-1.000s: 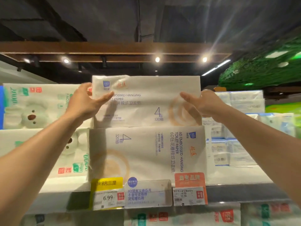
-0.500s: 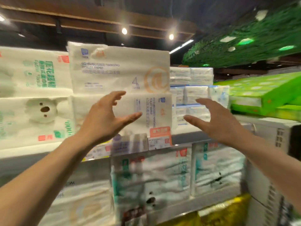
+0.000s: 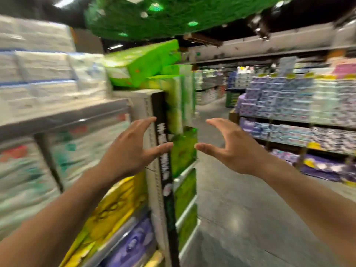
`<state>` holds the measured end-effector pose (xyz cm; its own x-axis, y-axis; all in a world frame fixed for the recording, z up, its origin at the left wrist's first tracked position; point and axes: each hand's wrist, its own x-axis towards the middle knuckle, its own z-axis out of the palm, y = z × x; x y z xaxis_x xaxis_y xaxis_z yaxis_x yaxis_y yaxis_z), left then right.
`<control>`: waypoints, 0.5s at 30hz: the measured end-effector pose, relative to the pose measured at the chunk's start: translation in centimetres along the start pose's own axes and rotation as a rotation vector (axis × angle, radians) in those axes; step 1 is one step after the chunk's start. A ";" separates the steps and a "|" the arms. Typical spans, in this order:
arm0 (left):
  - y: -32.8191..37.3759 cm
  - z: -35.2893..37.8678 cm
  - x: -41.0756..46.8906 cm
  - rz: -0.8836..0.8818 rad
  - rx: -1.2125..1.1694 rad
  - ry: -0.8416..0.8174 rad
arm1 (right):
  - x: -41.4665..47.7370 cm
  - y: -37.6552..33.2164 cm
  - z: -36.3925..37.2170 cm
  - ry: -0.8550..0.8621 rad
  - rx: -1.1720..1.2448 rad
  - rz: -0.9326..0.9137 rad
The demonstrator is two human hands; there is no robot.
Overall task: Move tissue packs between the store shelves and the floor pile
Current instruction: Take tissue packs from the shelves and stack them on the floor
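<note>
My left hand point(image 3: 133, 149) and my right hand point(image 3: 229, 149) hang in mid-air in front of me, palms facing each other, fingers spread, holding nothing. The view is blurred by motion. White and blue tissue packs point(image 3: 48, 74) fill the upper shelf on the left. Bright green packs point(image 3: 142, 62) lie on top of the shelf end, and more green packs point(image 3: 183, 151) stand in the end rack just beyond my left hand. No floor pile is in view.
The shelf's end panel point(image 3: 158, 151) with a black strip stands right behind my left hand. Yellow packs point(image 3: 113, 207) and purple packs point(image 3: 133, 241) sit low on the left. Grey aisle floor point(image 3: 240, 218) stretches ahead. Shelves of purple and blue packs point(image 3: 289, 105) line the right side.
Both hands let go of the white hanging toilet paper pack on the top shelf and dropped away, empty. My view swung right from the shelf face towards the aisle.
</note>
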<state>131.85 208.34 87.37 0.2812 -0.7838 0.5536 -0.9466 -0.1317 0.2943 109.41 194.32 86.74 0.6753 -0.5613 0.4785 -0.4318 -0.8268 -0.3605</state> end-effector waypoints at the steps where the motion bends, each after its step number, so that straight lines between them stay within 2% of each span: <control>1: 2.0 2.8 1.1 0.017 -0.026 -0.018 | -1.1 2.9 -1.1 -0.011 -0.018 0.045; 9: 19.5 22.9 8.6 0.123 -0.247 -0.257 | -9.4 23.8 -9.1 -0.020 -0.160 0.404; 15: 28.0 34.6 14.5 0.278 -0.317 -0.411 | -12.2 36.6 -12.1 -0.022 -0.239 0.592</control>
<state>104.01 172.27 76.67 -0.1154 -0.9422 0.3144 -0.8647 0.2511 0.4350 78.13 170.46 77.45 0.2924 -0.9268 0.2358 -0.8553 -0.3638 -0.3690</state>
